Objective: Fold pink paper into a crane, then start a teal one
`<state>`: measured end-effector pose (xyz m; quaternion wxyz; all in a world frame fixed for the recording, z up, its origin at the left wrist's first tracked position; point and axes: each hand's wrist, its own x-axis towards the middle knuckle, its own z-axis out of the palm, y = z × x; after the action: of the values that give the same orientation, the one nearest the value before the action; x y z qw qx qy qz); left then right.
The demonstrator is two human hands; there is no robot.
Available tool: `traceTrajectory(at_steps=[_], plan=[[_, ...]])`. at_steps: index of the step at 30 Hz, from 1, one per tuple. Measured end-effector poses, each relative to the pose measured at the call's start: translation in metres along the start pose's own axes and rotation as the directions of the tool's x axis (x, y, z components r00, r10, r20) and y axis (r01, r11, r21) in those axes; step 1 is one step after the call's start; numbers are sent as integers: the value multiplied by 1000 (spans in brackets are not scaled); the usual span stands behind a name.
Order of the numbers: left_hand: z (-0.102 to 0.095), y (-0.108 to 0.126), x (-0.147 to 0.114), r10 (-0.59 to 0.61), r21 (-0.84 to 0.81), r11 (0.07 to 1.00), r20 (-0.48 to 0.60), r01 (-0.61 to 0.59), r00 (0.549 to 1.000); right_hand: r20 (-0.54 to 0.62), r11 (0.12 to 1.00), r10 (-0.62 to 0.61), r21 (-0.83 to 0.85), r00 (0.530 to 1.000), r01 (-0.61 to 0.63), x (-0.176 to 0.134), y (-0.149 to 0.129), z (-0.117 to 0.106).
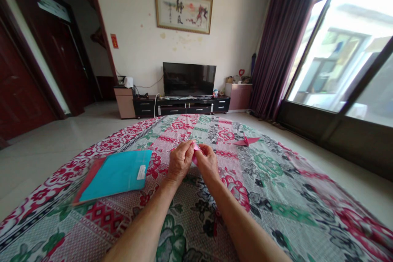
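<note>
Flowered cloth (276,188) covers the table (76,233) before you, and past the far edge a television (189,80) stands on a black cabinet (145,107). Well in from that edge, your left hand (181,159) and right hand (208,163) both pinch the pink paper (194,159) between thumbs and fingers. A folded paper bird (247,141) lies toward the far right edge; nearer the left edge, blue paper (116,176) with a white label (141,172) overlaps red paper (93,172).

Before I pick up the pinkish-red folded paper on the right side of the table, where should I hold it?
I'd pinch the folded paper lightly at its middle, coming straight down from above. The middle stands up, while the thin points spread out to both sides and could bend.
</note>
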<state>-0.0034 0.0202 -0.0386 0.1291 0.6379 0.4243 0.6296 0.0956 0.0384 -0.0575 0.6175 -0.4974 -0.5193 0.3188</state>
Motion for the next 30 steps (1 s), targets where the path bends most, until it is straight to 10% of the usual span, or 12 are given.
traceTrajectory(at_steps=[30], plan=[[6, -6, -2, 260, 253, 932, 39, -261, 965, -1, 974, 164, -159, 986, -162, 2, -9, -3]])
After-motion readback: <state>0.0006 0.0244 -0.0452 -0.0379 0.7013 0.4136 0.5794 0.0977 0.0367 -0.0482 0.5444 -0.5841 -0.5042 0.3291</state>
